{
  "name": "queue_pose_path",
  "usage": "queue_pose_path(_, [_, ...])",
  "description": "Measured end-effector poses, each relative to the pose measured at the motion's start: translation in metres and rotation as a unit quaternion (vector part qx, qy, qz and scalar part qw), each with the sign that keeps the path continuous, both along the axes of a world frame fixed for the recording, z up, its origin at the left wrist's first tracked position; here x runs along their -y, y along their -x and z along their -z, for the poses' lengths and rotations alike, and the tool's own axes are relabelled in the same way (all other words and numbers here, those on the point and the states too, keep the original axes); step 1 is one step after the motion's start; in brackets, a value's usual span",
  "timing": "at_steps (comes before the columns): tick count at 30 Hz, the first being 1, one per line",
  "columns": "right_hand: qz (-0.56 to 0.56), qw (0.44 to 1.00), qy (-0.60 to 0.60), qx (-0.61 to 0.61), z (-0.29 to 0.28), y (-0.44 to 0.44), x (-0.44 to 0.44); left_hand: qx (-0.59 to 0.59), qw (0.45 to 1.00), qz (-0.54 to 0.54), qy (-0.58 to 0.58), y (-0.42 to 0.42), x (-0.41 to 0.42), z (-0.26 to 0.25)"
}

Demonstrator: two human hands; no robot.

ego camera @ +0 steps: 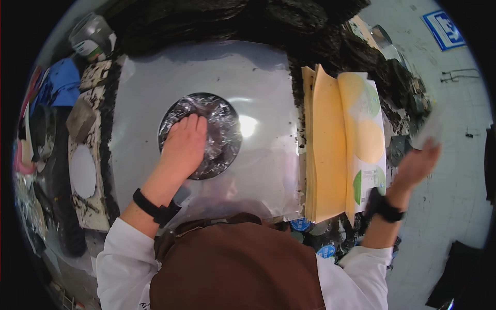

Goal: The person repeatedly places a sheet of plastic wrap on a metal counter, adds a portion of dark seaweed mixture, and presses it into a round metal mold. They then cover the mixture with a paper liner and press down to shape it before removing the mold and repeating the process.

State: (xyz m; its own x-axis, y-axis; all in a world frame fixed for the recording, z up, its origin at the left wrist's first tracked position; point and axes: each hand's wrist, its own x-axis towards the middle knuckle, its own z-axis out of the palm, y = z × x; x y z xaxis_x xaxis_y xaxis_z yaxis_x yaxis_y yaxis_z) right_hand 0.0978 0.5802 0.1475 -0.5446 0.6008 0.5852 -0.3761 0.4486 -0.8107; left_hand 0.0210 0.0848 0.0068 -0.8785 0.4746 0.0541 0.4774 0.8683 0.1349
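Observation:
My left hand (186, 144) lies over the left part of a round black mould or pan (237, 153). Its fingertips touch crumpled clear plastic film (217, 112), which covers dark contents. The mould sits on a shiny metal sheet (267, 85). Far to the right, my right hand (416, 164) is raised and blurred. A pale translucent sheet (432, 124) sticks up from its fingers. Between the hands stands a stack of yellow paper sheets (328, 135), with white printed sheets (372, 155) at its right side.
Black plastic wrapping (182, 23) heaps along the far edge. On the left are a stone-like block (80, 120), a white disc (83, 172), blue cloth (62, 81) and a clear container (93, 35). A pale tiled floor (438, 217) extends on the right.

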Motion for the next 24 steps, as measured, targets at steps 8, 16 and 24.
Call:
queue_pose_path(8, [-0.387, 0.83, -0.39, 0.093, 0.116, 0.028, 0.313, 0.242, 0.8, -0.002, -0.548, 0.0, -0.004, 0.035])
queue_pose_path(16, [-0.511, 0.708, -0.419, 0.248, 0.101, 0.04, 0.316, 0.513, 0.021, -0.185, -0.838, 0.001, -0.004, 0.028])
queue_pose_path(24, [-0.311, 0.743, -0.517, 0.289, 0.128, 0.079, 0.358, 0.368, 0.771, -0.053, -0.516, 0.002, 0.013, -0.014])
